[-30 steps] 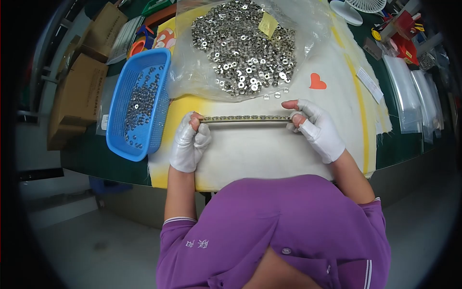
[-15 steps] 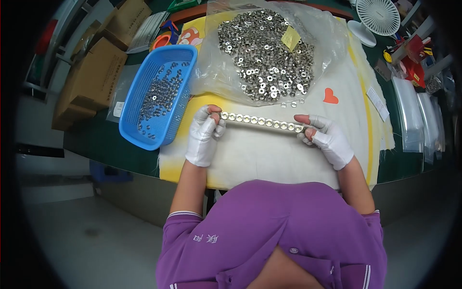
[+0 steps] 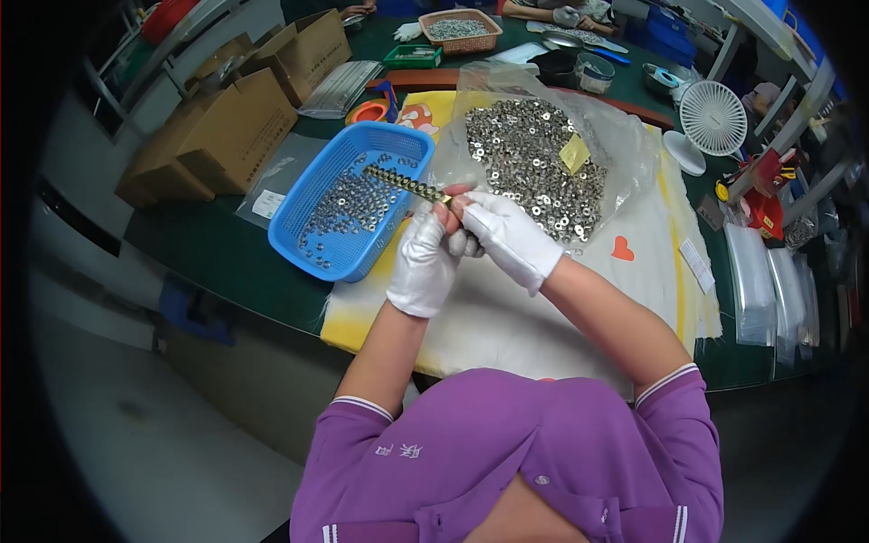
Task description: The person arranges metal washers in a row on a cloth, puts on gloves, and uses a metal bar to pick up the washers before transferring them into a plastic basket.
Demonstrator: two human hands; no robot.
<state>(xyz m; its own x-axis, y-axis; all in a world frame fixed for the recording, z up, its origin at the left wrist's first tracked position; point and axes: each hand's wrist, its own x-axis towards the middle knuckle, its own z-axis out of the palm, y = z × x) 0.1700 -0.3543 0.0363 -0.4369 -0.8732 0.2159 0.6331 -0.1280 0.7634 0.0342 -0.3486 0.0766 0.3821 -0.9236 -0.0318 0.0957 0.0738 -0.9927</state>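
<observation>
A narrow metal strip (image 3: 403,182) with a row of round holes or parts extends over the blue basket (image 3: 282,237). Its near end is pinched in my left hand (image 3: 424,262), gloved in white with bare fingertips. My right hand (image 3: 511,237), gloved the same way, closes on that same end, fingertips touching the left ones. Small round metal pieces (image 3: 348,208) lie scattered inside the basket. Behind my right hand, a clear plastic bag (image 3: 625,195) holds a large heap of metal washers (image 3: 529,154) with a yellow note (image 3: 574,154) on top.
Cardboard boxes (image 3: 237,127) stand at the left. A white fan (image 3: 712,118) and plastic sleeves (image 3: 753,294) are on the right. At the back are a pink basket (image 3: 498,30), a green tray (image 3: 413,63) and another person's gloved hand (image 3: 567,16).
The strip has swung from level between my hands to pointing over the basket. My right hand has moved left to meet my left hand. The view has tilted up, showing the table's far side.
</observation>
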